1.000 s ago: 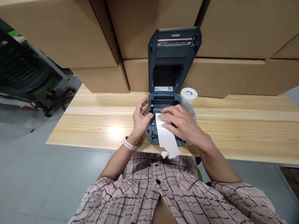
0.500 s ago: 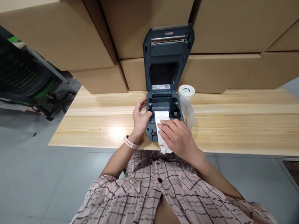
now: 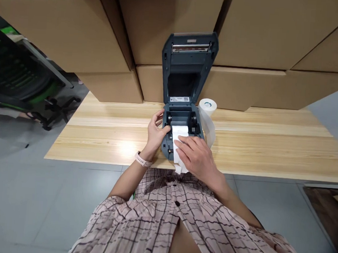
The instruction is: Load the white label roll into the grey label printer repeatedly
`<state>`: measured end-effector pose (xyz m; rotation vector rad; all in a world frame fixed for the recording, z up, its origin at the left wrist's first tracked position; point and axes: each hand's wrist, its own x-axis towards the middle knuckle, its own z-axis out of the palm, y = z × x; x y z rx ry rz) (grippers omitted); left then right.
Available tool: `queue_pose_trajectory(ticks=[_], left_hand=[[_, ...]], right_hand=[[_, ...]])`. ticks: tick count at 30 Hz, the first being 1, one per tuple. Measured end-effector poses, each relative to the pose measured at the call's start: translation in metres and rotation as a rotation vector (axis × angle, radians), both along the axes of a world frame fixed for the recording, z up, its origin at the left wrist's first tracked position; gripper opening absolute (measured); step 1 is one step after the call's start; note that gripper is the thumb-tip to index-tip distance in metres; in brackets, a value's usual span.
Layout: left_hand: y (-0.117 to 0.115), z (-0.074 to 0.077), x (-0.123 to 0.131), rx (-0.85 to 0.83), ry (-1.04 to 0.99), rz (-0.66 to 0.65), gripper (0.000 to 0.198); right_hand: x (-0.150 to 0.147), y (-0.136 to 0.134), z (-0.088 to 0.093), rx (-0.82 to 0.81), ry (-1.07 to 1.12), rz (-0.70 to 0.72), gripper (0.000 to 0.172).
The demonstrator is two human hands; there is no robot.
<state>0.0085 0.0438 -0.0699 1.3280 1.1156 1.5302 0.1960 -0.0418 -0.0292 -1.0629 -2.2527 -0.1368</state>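
Observation:
A dark grey label printer (image 3: 178,113) stands on the table with its lid (image 3: 187,64) raised against the boxes. My left hand (image 3: 155,135) grips the printer's left side, thumb over the rim and fingers along the outer wall. A white strip of label paper (image 3: 179,130) runs from inside the printer over its front, ending in a torn edge near the table's edge. Across the strip lies my right hand (image 3: 197,153), its slightly bent fingers closed on the paper; their undersides are hidden. A white paper roll (image 3: 207,105) with a loose tail stands right of the printer.
Large cardboard boxes (image 3: 250,36) are stacked along the back of the wooden table (image 3: 272,145). To the left is a black and green office chair (image 3: 25,70) on the grey floor. My body is close against the table's front edge.
The view has shifted slightly. Both hands keep nearly the same places on the printer and the paper strip; the lid stays raised.

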Motion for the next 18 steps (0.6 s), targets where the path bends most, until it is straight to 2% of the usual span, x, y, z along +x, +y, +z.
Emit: queue_pose_trajectory(ticks=[3,6,9,13,16,18], left_hand=[[0.0,0.003,-0.002,0.001,0.02,0.032,0.078],[0.008,0.02,-0.004,0.088,0.032,0.124,0.079],[0.034,0.053,-0.009,0.307,0.036,0.152,0.075],[0.103,0.109,-0.018,0.56,0.12,0.131,0.075],[0.153,0.146,-0.022,0.494,0.269,0.033,0.065],[0.167,0.163,-0.022,0.375,0.365,-0.052,0.05]], right_hand=[[0.002,-0.004,-0.001,0.034,0.008,0.004,0.023],[0.003,-0.006,-0.003,0.023,0.024,-0.007,0.023],[0.003,-0.006,-0.005,0.036,0.043,-0.014,0.022],[0.003,-0.005,-0.006,0.041,0.056,-0.002,0.023],[0.004,-0.005,-0.006,0.026,0.055,-0.004,0.024],[0.004,-0.006,-0.006,0.032,0.064,-0.011,0.024]])
